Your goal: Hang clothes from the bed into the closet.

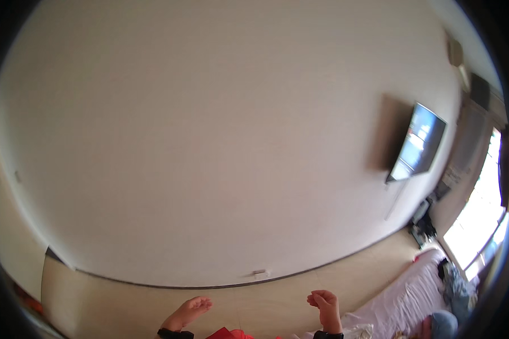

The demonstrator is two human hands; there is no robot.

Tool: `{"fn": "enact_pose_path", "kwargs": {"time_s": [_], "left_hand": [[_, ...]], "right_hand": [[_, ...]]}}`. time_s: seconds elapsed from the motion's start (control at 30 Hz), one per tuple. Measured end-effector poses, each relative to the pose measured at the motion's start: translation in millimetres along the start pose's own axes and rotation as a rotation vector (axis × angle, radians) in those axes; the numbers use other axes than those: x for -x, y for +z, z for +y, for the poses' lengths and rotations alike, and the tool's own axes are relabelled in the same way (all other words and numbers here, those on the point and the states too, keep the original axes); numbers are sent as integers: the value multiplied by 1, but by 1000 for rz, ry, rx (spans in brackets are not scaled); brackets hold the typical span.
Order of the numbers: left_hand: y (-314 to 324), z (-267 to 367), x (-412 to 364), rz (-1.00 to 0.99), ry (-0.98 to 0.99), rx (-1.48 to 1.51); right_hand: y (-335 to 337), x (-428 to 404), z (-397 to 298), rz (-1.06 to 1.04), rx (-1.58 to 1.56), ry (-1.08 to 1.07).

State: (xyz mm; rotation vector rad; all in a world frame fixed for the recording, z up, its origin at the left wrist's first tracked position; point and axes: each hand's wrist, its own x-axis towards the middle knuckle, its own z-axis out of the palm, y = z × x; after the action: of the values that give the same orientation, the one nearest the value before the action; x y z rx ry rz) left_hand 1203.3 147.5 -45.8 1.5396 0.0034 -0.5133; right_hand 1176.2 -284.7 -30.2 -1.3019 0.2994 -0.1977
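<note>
My left hand (191,311) is raised at the bottom of the view, its fingers loosely bent and nothing seen in it. To the right, my right hand (325,303) is held up with the fingers curled towards the thumb; whether anything small is between them cannot be told. A black band circles each wrist. Between and below the hands, red cloth (233,334) shows at the lower edge. Both hands appear against the light floor (254,305), apart from each other.
A large plain wall (220,148) fills the view, with a socket box (261,274) low down. A wall-mounted television (418,144) hangs at right, near a bright window (475,220). Below it lie a bed or mattress with a pale sheet (398,305) and heaped clothes (458,288).
</note>
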Motion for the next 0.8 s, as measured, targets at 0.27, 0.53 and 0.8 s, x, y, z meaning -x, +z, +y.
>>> {"fn": "enact_pose_path", "kwargs": {"time_s": [0.27,0.53,0.8], "left_hand": [[55,30,-174,-365,-5,-3],[134,91,-343,-619,-37,-92],[241,116,-443,-851,-85,-190]], "right_hand": [[-78,-22,-7,369,-30,-29],[-106,-78,-55,639,20,-168],[-155,-85,-61,770,-6,-137]]}}
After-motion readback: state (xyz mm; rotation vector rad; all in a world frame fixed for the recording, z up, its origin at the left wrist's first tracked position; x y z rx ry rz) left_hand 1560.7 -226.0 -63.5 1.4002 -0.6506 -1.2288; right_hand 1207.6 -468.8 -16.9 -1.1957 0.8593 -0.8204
